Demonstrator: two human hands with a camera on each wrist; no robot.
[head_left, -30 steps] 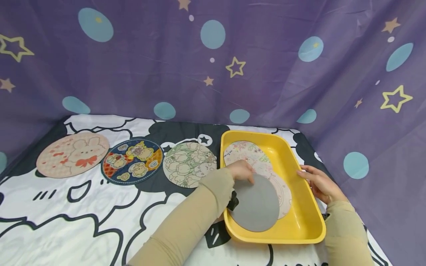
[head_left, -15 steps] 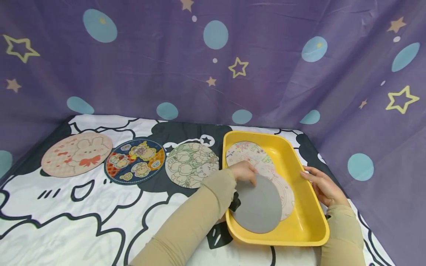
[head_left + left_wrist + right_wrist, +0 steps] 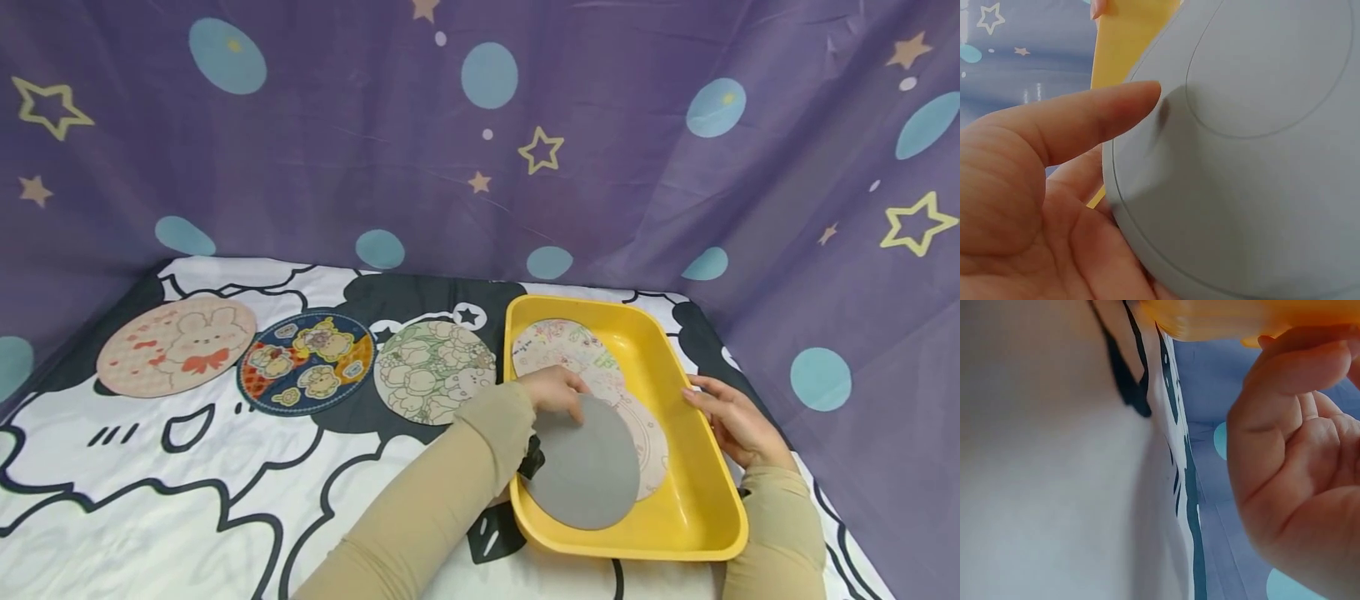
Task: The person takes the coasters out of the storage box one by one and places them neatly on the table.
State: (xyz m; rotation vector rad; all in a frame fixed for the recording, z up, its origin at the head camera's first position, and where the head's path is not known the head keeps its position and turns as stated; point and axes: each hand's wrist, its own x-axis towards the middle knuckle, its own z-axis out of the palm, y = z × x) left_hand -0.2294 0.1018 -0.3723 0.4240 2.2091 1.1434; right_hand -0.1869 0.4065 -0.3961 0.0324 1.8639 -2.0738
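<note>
In the head view, my left hand (image 3: 555,389) is inside the yellow tub (image 3: 678,454) and grips the edge of a round mat with a plain grey face (image 3: 592,467). The left wrist view has the thumb above this grey face and fingers under its rim. Beneath it in the tub lie a pale mat with colourful drawings (image 3: 558,340) and a pink mat (image 3: 651,450), both partly covered. My right hand (image 3: 742,425) holds the tub's right rim from outside; in the right wrist view its fingers (image 3: 1297,369) are bent against the yellow wall.
Left of the tub, three round mats lie in a row on the black-and-white cloth (image 3: 150,517): a green floral one (image 3: 427,375), a dark blue one (image 3: 307,362) and a pink rabbit one (image 3: 180,346). A purple curtain (image 3: 337,150) hangs behind and at the right.
The whole scene has shifted slightly right in the head view. Both hands keep their places at the grey mat and the tub rim.
</note>
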